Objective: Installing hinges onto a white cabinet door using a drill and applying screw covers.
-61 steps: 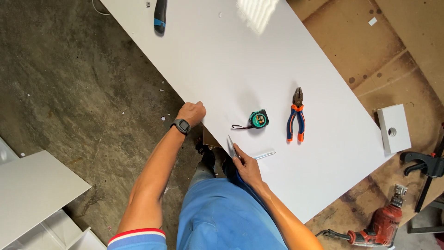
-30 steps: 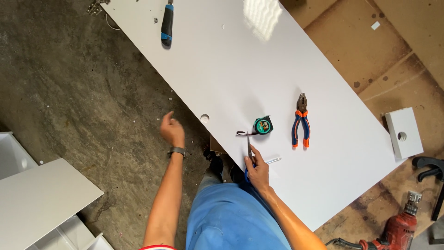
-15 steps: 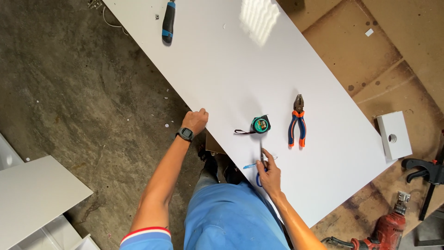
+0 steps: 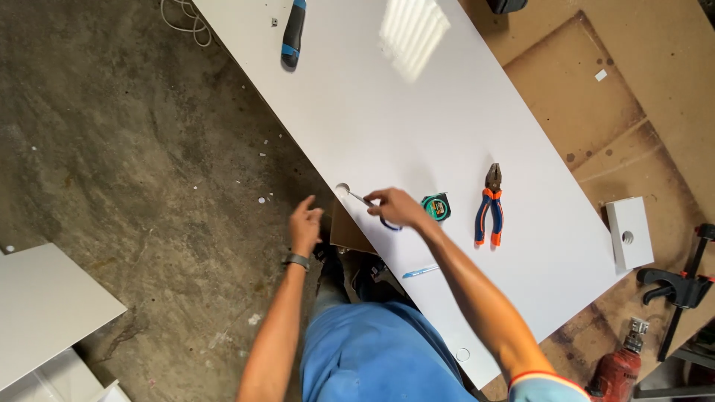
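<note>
Reaching leftward now, right hand [image 4: 395,207] pinches a thin metal strip [image 4: 360,198] beside the white bench [image 4: 417,112] panel's round hole [image 4: 342,189]; left hand [image 4: 304,223] hovers spread, gripping nothing.

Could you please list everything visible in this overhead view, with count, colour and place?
White panel: one, white, lying diagonally across the floor, with a round hole near its left edge.
Thin tool: one, metallic, in the right hand, tip near the hole; kind unclear.
Tape measure: one, teal and black, on the panel beside the right hand.
Pliers: one, orange and blue handles, on the panel right of the tape measure.
Screwdriver: one, blue and black, at the panel's top.
Pencil: one, blue, on the panel near the person.
Small block: one, white, right.
Clamp: one, black, far right.
Drill: one, red, bottom right.
Left hand: open, over the floor.
Right hand: pinching the thin tool.
</note>
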